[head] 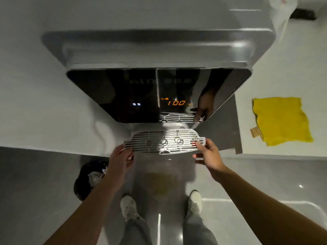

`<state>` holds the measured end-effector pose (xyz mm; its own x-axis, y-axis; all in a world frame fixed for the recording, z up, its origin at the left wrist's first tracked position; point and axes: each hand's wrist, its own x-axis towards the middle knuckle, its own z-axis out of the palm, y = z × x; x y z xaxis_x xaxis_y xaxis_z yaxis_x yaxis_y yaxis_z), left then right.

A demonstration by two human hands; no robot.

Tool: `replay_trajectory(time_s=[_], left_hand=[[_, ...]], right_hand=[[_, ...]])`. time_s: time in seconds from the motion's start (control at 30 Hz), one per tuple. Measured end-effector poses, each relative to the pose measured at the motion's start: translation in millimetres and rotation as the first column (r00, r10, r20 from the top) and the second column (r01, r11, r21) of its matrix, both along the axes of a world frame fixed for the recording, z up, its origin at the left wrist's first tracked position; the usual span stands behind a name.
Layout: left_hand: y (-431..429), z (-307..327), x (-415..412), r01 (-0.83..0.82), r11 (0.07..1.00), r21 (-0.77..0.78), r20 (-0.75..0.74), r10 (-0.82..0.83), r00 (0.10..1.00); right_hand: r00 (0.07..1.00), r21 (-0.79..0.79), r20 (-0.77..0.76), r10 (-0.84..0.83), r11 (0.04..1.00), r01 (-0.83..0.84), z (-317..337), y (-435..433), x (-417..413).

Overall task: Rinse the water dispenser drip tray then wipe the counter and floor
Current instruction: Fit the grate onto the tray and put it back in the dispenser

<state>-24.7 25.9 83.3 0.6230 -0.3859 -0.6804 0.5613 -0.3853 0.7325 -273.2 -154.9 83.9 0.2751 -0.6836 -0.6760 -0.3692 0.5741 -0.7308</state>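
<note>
Counter [35, 103]: The smooth white counter spans the view. Its front edge runs just ahead of your hands.
Floor [35, 191]: The glossy grey floor lies below the counter edge. Your pale shoes [128, 207] stand on it, further right.
Waste bin [90, 179]: A dark, round waste bin lined with a bag stands on the floor, just left of your left forearm.
Left hand [122, 159]: Your left hand grips the left end of the grille, with the fingers curled round its edge.
Water dispenser [141, 94]: The grey water dispenser with a glossy black front panel stands on the counter. The panel mirrors the grille and your right hand.
Drip tray grille [164, 141]: You hold the flat, slotted, shiny metal drip tray grille between both hands. It is roughly level, at the foot of the dispenser by the counter's front edge. You cannot tell whether it rests on anything beneath.
Display [176, 103]: The orange digits on the black panel read 100.
Right hand [208, 154]: Your right hand pinches the right end of the grille between thumb and fingertips.
Mat [224, 131]: A flat grey mat shows under the dispenser at its right side.
Yellow cloth [281, 121]: The rumpled yellow cloth lies on the counter right of the dispenser, well apart from both hands.
</note>
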Motion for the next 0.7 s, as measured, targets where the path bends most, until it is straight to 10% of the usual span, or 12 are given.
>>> replay_trajectory(time_s=[0.7], left_hand=[[-41.4,-76.0,48.7,0.124,0.992,0.027,-0.053,-0.123,0.991]], right_hand=[[0.984,-0.017,-0.171,0.037,0.999,-0.041,-84.7,-25.2,58.7]])
